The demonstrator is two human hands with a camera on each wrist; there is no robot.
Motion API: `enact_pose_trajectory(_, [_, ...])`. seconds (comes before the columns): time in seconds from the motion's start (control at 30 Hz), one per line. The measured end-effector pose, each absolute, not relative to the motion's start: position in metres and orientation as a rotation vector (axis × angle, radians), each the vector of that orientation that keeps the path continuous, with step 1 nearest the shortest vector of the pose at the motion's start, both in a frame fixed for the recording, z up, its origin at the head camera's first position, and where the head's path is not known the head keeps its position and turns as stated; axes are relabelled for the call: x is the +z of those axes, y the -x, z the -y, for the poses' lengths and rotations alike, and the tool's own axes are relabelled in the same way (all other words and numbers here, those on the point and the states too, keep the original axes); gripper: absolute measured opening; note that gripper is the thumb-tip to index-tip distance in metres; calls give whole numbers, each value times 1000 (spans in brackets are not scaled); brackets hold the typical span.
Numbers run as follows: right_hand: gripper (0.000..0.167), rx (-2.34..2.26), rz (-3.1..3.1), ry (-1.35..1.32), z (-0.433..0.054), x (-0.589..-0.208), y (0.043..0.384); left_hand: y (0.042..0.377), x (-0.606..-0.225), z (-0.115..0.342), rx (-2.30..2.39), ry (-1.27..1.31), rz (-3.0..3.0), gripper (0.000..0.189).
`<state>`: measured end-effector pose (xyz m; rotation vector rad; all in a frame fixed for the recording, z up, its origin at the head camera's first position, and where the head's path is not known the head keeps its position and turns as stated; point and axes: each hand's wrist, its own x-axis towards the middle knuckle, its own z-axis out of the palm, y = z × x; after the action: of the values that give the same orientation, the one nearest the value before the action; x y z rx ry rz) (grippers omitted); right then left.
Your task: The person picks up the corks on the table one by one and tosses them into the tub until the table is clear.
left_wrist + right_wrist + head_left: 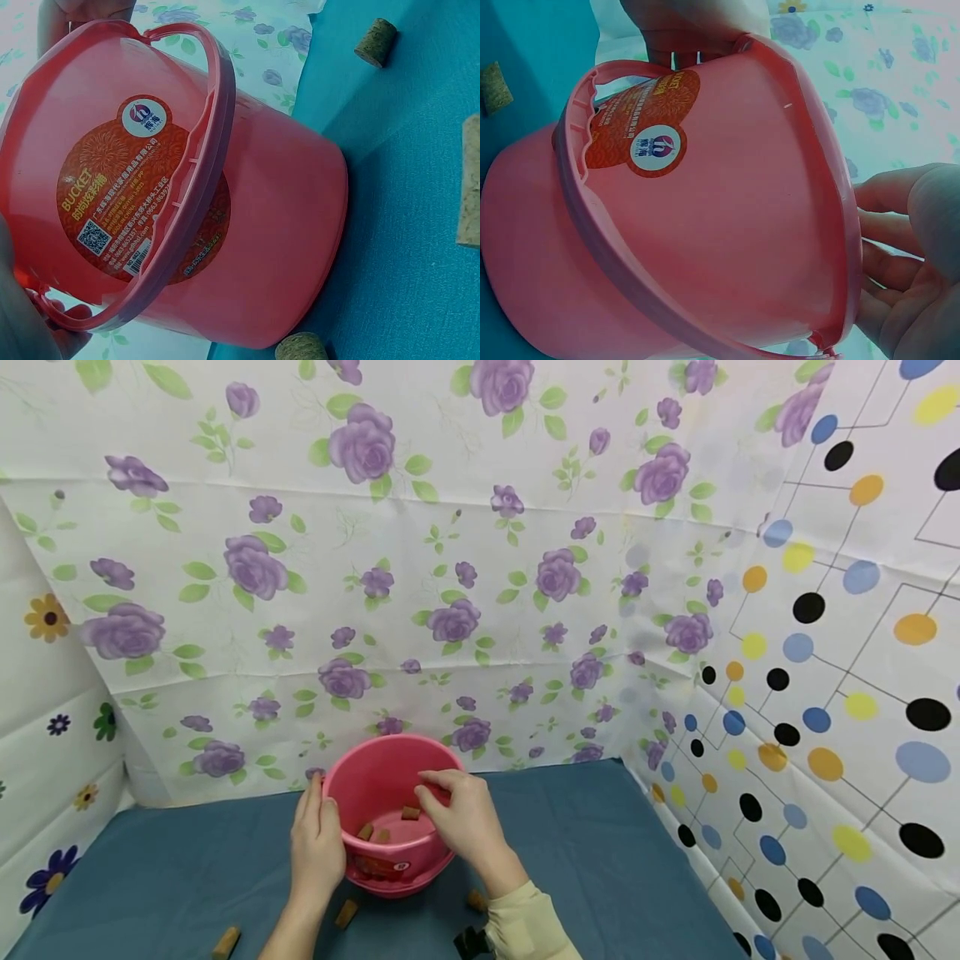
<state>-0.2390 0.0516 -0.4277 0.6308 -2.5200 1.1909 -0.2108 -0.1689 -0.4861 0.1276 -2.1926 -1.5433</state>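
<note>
A pink plastic bucket (386, 760) stands upright on the blue cloth, its handle (217, 112) hanging down along the near side. Brown corks (410, 813) lie on the bucket's floor. My left hand (318, 843) rests against the left side near the rim, fingers extended along the outer wall. Over the right rim reaches my right hand (467, 817), thumb and index finger pointing into the bucket above the corks. No cork shows between those fingers. In the right wrist view the right hand's fingers (889, 232) are loosely bent beside the rim.
Loose corks lie on the blue cloth (600, 860): one cork (347, 913) before the bucket, one cork (226, 942) at the front left, another cork (477, 901) by the right wrist. A flowered sheet (420, 568) hangs behind, and a dotted sheet (847, 693) stands at right.
</note>
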Motion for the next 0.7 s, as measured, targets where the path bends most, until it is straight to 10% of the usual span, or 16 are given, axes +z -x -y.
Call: enact_pose_trajectory(0.7, [19,1513,2269,-620,-57,-436,230,212,-486,170,-1527,-148,2211,59])
